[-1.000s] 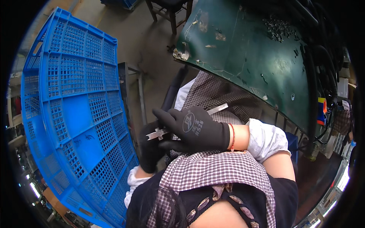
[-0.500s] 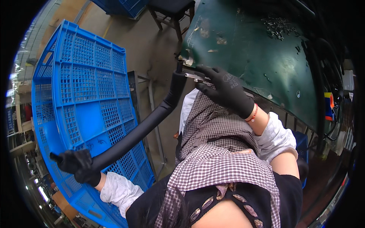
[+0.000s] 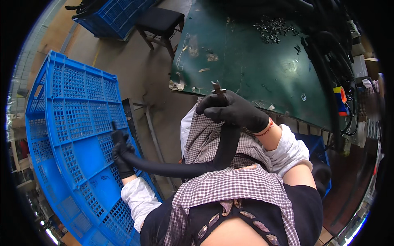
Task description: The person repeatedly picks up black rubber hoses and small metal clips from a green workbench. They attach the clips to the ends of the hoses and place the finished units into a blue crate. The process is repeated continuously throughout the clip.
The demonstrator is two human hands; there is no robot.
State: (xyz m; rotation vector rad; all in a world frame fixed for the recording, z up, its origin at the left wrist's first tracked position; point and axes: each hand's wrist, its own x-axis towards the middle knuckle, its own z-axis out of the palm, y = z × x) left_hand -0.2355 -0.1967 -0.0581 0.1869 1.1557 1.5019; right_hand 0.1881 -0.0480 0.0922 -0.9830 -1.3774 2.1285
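A long black padded hose (image 3: 176,168) runs in a bent curve between my two black-gloved hands, across the front of my checked apron. My left hand (image 3: 122,156) is closed round its left end, in front of the blue crate; a short dark tip sticks up above the fingers. At the other end, near the table's front edge, my right hand (image 3: 240,112) has its fingers wrapped round the hose. A small silver metal piece (image 3: 218,88) juts above that fist; whether it is fixed to the hose is hidden by the glove.
On my left stands a large blue mesh crate (image 3: 88,151). A green-topped table (image 3: 246,65) lies ahead, bearing a scatter of small dark metal parts (image 3: 273,29). Beyond it are a dark stool (image 3: 160,18) and another blue crate (image 3: 115,16). Black hoses or cables crowd the table's right side.
My left hand has moved up and right, bending the hose more. My right hand, earlier beside the hose end with the silver piece at its fingertips, is now closed round that end.
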